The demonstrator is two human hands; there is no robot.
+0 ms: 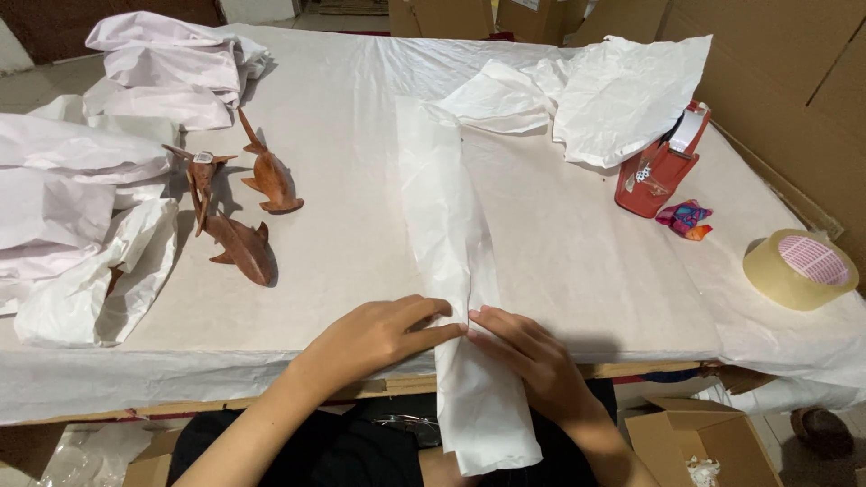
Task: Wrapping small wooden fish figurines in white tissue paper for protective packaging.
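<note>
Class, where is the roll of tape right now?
The roll of tape lies at the table's far right edge, right of the red tape dispenser.

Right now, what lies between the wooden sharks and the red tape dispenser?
In the head view, the long folded white paper strip lies between the wooden sharks and the red tape dispenser.

One head cam, looks down & fwd over paper-covered table (343, 271), close above both hands at near edge.
</note>
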